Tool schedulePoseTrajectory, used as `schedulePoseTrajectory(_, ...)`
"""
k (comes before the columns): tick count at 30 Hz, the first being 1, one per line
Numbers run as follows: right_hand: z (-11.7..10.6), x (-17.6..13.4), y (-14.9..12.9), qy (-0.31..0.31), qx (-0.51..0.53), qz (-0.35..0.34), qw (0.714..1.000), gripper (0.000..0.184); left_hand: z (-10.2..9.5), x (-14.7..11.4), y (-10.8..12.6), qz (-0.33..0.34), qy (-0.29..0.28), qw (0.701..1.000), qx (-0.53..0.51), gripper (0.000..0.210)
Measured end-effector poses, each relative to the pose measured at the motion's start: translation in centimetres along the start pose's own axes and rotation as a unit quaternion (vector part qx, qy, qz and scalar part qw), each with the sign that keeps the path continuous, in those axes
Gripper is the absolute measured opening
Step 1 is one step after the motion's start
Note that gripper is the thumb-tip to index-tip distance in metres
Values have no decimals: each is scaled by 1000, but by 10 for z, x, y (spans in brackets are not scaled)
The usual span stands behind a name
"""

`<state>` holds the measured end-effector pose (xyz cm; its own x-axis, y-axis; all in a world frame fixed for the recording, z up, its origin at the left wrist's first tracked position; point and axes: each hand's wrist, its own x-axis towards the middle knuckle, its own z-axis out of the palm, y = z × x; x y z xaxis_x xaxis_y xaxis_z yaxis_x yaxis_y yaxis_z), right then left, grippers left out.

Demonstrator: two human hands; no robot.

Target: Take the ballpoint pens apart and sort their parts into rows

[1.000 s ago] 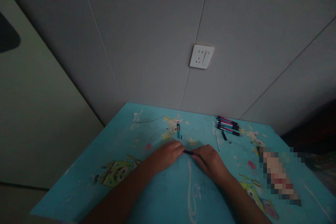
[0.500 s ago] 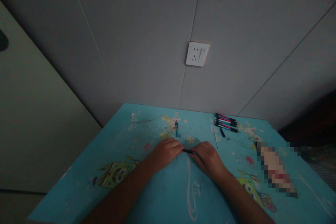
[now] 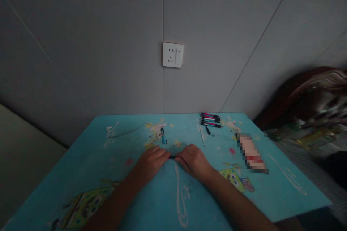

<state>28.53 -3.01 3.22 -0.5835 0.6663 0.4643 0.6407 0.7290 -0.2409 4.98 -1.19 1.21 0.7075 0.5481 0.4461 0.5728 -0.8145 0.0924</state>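
Between my two hands lies a slim pen [image 3: 172, 157], dark in its visible middle stretch, with a trace of pink at its left end. My left hand [image 3: 153, 160] is closed on the left end, and my right hand [image 3: 193, 160] pinches the right end; the fingers hide both tips. Just beyond the hands rest a blue pen barrel with a dark clip [image 3: 163, 136] and a tiny dark piece [image 3: 166, 142]. Farther right are a thin white refill [image 3: 202, 136] and a short black tube [image 3: 208, 130].
Several pens [image 3: 210, 120] lie side by side near the wall at the back right. A blurred-out flat item [image 3: 252, 153] is on the table's right side. The table [image 3: 151, 202] has a blue cartoon-printed top. A socket [image 3: 172, 55] is on the wall.
The camera has turned right, so the table scene appears farther left. My hands have come closer together, and less of the pen shows between them.
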Motion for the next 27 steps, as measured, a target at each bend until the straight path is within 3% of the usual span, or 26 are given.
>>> schedulePoseTrajectory(9,-4,1,-3,-27,-95,-37,994,26,2,-4,-6,7,25,1000,-10,24)
schedulePoseTrajectory(16,-2,-4,-6,-88,-43,27,995,32,2,-7,-5,54,46,997,26,28)
schedulePoseTrajectory(21,-10,-3,1,-45,18,54,997,25,2,-2,0,-34,38,992,-113,36)
schedulePoseTrajectory(24,-17,-4,10,4,83,64,994,18,1,-3,6,-118,-15,940,-321,36)
schedulePoseTrajectory(27,-22,-5,14,38,147,56,987,18,-2,-9,11,-161,-73,818,-547,50)
